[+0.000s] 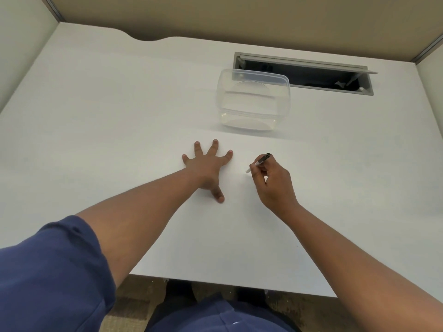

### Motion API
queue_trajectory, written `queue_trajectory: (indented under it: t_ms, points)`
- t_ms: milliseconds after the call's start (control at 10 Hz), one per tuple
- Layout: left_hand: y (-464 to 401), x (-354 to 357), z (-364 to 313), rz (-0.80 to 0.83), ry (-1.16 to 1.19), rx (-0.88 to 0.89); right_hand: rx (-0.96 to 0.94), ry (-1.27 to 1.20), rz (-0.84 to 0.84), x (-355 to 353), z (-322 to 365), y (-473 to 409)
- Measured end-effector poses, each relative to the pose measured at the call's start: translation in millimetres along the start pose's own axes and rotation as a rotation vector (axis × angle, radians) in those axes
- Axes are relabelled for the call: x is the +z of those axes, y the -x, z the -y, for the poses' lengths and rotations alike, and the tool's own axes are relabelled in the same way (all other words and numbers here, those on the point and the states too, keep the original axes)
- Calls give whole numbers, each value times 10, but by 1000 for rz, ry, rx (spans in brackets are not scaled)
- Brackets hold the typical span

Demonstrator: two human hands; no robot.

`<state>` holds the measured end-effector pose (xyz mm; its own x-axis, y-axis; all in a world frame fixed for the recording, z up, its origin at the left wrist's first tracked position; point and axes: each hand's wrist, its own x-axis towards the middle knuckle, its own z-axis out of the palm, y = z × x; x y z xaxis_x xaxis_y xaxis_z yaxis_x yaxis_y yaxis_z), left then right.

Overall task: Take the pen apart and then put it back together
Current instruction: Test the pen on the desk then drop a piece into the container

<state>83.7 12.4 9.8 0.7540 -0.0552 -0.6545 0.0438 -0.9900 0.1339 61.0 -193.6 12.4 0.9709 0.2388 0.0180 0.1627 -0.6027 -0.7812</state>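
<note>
A slim pen (259, 161) with a dark upper end and a white lower tip is held in a writing grip by my right hand (272, 182), its tip pointing down-left at the white desk (119, 116). My left hand (208, 167) lies flat on the desk to the left of the pen, palm down, fingers spread, holding nothing. The two hands are apart, with a gap of bare desk between them. Part of the pen's barrel is hidden by my fingers.
A clear plastic container (253, 101) with a lid stands behind the hands. Behind it is an open cable slot (304, 73) in the desk. Partition walls (239, 17) close the back and sides. The desk's near edge (227, 285) runs above my lap.
</note>
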Motion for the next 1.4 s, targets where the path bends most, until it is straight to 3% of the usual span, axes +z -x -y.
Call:
queue_trajectory:
  t_ms: [1400]
  points:
    - [-15,-32,-16,14,4,-11,78,7,77,0,-68,-60]
